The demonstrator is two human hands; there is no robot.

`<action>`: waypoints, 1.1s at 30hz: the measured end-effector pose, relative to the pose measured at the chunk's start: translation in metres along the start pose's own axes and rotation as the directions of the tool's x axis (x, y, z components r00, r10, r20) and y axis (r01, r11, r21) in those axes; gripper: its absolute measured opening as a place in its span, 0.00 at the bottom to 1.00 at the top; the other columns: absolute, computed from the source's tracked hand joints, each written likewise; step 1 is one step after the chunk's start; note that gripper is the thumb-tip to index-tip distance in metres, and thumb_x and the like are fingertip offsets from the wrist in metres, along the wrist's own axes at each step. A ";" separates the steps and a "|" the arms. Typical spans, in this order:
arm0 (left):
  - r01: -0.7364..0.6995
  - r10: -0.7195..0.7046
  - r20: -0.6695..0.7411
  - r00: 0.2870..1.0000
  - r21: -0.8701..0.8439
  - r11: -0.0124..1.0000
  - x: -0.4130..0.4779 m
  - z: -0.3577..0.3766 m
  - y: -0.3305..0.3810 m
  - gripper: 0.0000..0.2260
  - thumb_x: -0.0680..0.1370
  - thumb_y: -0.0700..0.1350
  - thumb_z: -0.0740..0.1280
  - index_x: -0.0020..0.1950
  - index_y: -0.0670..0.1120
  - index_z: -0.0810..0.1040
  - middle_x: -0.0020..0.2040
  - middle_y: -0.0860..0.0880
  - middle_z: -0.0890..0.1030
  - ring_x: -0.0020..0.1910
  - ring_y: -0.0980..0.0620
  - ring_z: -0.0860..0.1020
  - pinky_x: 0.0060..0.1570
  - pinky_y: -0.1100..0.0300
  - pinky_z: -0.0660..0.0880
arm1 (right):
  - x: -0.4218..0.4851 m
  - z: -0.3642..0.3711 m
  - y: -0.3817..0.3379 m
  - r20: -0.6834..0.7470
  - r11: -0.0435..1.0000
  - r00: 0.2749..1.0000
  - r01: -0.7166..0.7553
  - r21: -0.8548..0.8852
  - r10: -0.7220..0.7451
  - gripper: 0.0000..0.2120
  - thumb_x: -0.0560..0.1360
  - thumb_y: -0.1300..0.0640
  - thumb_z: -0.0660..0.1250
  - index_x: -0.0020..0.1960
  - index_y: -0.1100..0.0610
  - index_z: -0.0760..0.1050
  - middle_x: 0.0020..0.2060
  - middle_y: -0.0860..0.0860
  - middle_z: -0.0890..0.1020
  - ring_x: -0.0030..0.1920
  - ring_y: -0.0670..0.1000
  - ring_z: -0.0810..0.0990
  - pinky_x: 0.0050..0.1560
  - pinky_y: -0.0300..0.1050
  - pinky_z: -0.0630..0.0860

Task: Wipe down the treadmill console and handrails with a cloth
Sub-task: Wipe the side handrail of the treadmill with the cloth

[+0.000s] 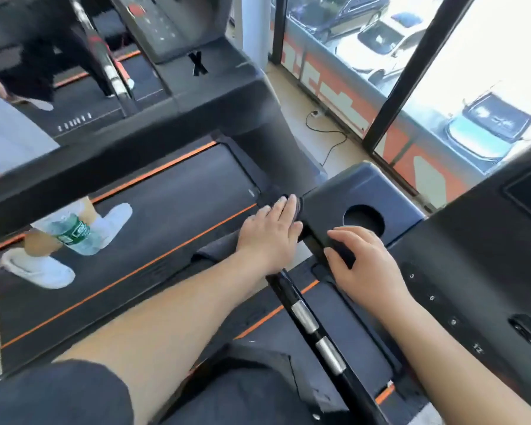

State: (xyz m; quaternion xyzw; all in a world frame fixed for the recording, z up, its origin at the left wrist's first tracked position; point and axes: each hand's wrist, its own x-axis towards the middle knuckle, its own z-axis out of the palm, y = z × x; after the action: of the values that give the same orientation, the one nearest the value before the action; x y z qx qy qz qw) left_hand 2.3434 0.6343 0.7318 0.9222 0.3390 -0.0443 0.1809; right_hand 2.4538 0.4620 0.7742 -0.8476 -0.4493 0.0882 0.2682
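Observation:
My left hand (270, 233) lies flat, fingers together, pressing a dark grey cloth (213, 251) onto the handrail where it meets the treadmill console (472, 246). The cloth drapes over the rail and shows again past my fingertips. My right hand (364, 265) rests with spread fingers on the near edge of the console's cup-holder tray (328, 204), just below the round cup hole (364, 220), and holds nothing. A black handrail (305, 317) with two silver sensor bands runs from under my left wrist toward me. Numbers 3, 6, 9 and 12 are printed on the console panel.
On the neighbouring treadmill to the left, its thick black rail (120, 154) crosses the view. Another person's feet in white slippers (40, 271) stand on its belt, beside a green-labelled water bottle (74, 234). A floor cable (328, 139) and a window frame (411, 72) lie to the right.

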 end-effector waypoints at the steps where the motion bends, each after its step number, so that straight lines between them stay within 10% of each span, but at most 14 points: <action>1: 0.005 -0.004 0.037 0.999 -0.045 0.999 0.018 -0.005 0.006 0.27 0.85 0.59 0.45 0.84 0.54 0.47 0.83 0.52 0.57 0.75 0.42 0.66 0.69 0.43 0.68 | 0.003 -0.002 0.000 -0.008 1.000 1.000 -0.003 0.004 0.003 0.14 0.76 0.54 0.72 0.61 0.51 0.81 0.60 0.42 0.81 0.65 0.47 0.76 0.60 0.40 0.71; 10: -0.116 0.123 -0.050 0.991 0.124 0.985 0.009 0.008 0.007 0.30 0.85 0.58 0.46 0.83 0.43 0.51 0.82 0.42 0.60 0.79 0.41 0.63 0.75 0.46 0.65 | -0.004 -0.032 0.009 -0.087 0.933 0.966 -0.207 0.294 0.242 0.10 0.77 0.57 0.73 0.57 0.48 0.82 0.52 0.36 0.82 0.53 0.40 0.82 0.52 0.30 0.74; 17: -0.166 0.155 0.098 0.983 0.118 0.979 0.096 -0.005 0.081 0.35 0.84 0.61 0.42 0.82 0.40 0.38 0.84 0.40 0.43 0.83 0.41 0.44 0.80 0.45 0.50 | 0.009 -0.046 0.020 -0.134 0.944 0.934 -0.326 0.056 0.330 0.13 0.77 0.51 0.71 0.62 0.48 0.81 0.56 0.37 0.80 0.57 0.41 0.78 0.56 0.42 0.78; 24: -0.643 0.597 0.240 0.766 0.264 0.719 0.118 -0.005 0.105 0.35 0.83 0.63 0.39 0.83 0.42 0.38 0.83 0.43 0.38 0.82 0.46 0.34 0.80 0.45 0.37 | -0.005 -0.054 0.027 -0.295 0.872 0.829 -0.399 0.284 0.475 0.08 0.77 0.58 0.73 0.56 0.52 0.83 0.51 0.39 0.83 0.55 0.41 0.81 0.59 0.39 0.77; 33: -0.802 0.748 0.299 0.592 0.122 0.585 0.097 0.013 0.146 0.31 0.84 0.58 0.39 0.83 0.42 0.38 0.83 0.46 0.36 0.81 0.50 0.32 0.80 0.48 0.36 | -0.039 -0.061 0.024 -0.322 0.836 0.772 -0.495 0.237 0.548 0.10 0.77 0.57 0.73 0.57 0.53 0.83 0.52 0.42 0.84 0.55 0.41 0.80 0.56 0.40 0.77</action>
State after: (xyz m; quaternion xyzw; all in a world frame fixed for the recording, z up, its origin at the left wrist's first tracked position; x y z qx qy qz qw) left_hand 2.5115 0.5860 0.7444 0.9810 -0.1299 -0.1012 0.1025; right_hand 2.4722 0.3972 0.8087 -0.9188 -0.1289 0.0257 0.3723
